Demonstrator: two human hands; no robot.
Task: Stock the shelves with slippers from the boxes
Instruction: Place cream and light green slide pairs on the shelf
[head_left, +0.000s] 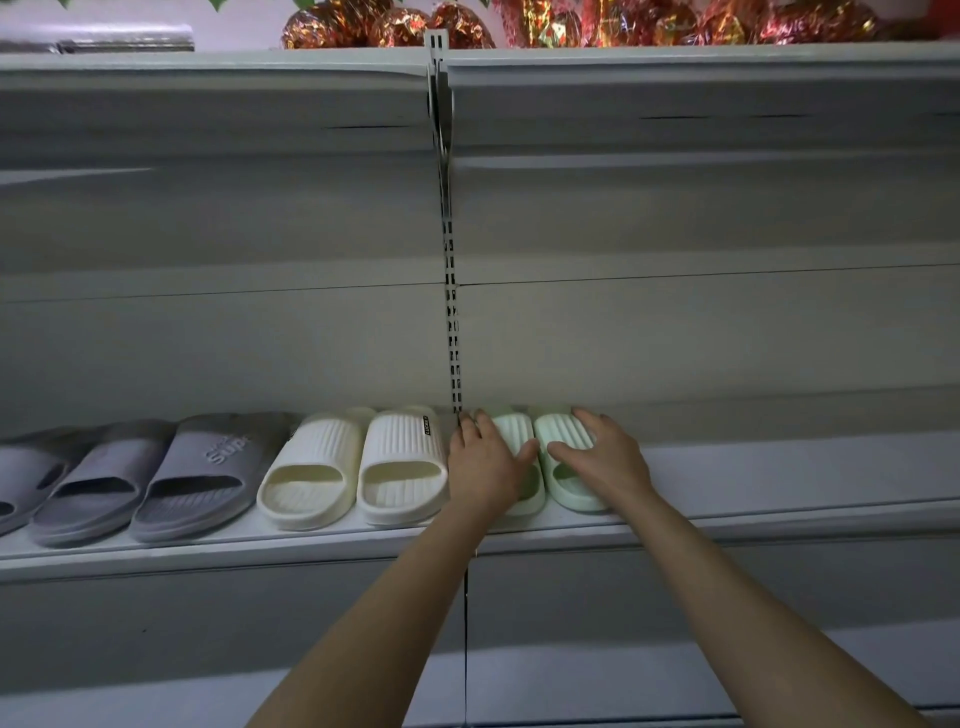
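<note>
Both hands flat on the mint-green slippers (563, 457)! Left hand (485, 462), right hand (602, 457), fingers relaxed. The shelf (779, 478) also carries cream slippers (358, 467) and grey slippers (145, 478).

One view only — a head camera, looking forward and slightly down at a shelf (727, 525) close in front. The upright (451, 312) between two bays runs up the middle, so both bays show. Both forearms reach in from the near edge — the shelf lies within arm's reach.

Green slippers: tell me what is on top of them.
Both hands rest flat on the green slippers, left hand on one, right hand on the other. The left one's strap is mostly covered.
</note>
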